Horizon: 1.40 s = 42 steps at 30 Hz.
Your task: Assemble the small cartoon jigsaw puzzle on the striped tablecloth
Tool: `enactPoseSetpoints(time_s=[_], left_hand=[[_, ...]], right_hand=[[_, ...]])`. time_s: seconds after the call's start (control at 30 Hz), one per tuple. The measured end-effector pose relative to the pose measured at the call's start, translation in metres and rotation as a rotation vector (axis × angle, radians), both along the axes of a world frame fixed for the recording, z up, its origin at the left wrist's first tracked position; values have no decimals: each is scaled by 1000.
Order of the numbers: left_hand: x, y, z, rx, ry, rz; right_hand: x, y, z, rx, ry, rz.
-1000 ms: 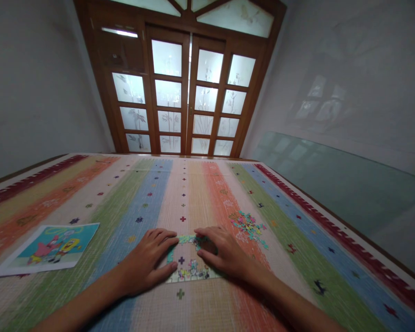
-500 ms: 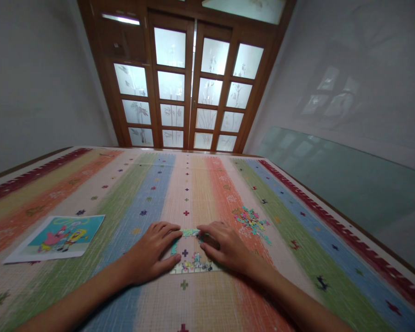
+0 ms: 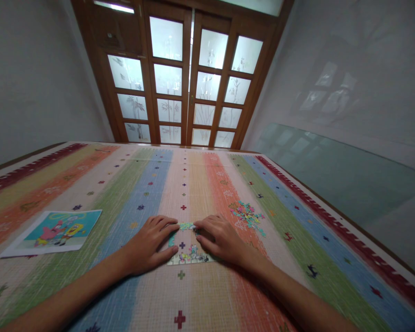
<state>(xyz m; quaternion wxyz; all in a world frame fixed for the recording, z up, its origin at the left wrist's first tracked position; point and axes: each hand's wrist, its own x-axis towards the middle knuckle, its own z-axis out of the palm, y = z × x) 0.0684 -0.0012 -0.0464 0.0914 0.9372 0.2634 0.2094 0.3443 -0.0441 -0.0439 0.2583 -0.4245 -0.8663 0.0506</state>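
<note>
A partly joined jigsaw puzzle (image 3: 190, 259) lies flat on the cloth in front of me, its pieces forming a frame around bare cloth. My left hand (image 3: 154, 243) rests at its left side, fingers stretched to the upper left corner and thumb apart by the lower left. On the other side, my right hand (image 3: 218, 239) touches the upper right part with its fingertips. Its fingers are bent, with the thumb apart below them; the hand covers the puzzle's right edge. No loose piece shows in either hand.
Loose puzzle pieces (image 3: 248, 215) lie in a pile beyond my right hand. A printed cartoon picture (image 3: 60, 232) lies to the left. The striped tablecloth (image 3: 200, 299) covers the table. Beyond stands a wooden door with glass panes (image 3: 186, 78); walls rise at both sides.
The whole view has shifted slightly, so the table appears a little higher and further left. My hands keep nearly the same places on the puzzle.
</note>
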Motion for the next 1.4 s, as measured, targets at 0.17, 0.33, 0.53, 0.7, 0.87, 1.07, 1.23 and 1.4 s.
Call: enactPoseSetpoints(time_s=[0.17,0.33,0.53,0.7,0.87,1.07,1.23,1.4], left_hand=[[1,0,2,4,5,-7],[1,0,1,24,28,-8],[-1,3,-3,40,25,-22],[-3,6,-9,51,5,-25],[-2,6,-7,56,16,-28],[-3,6,-5,49,7,-17],[-3,6,-9,58,-2,-25],[-3,6,-11,50,9,-19]], right_hand=[[-2,1,1,33,-108,46],[-1,-4,3,1,-73,65],[34,4,18,13,4,16],[110,11,40,-125,-13,-221],[159,-5,40,-390,-25,-329],[161,-14,31,-464,-65,-366],[161,-11,30,-452,-54,-366],[160,-11,28,-539,0,-398]])
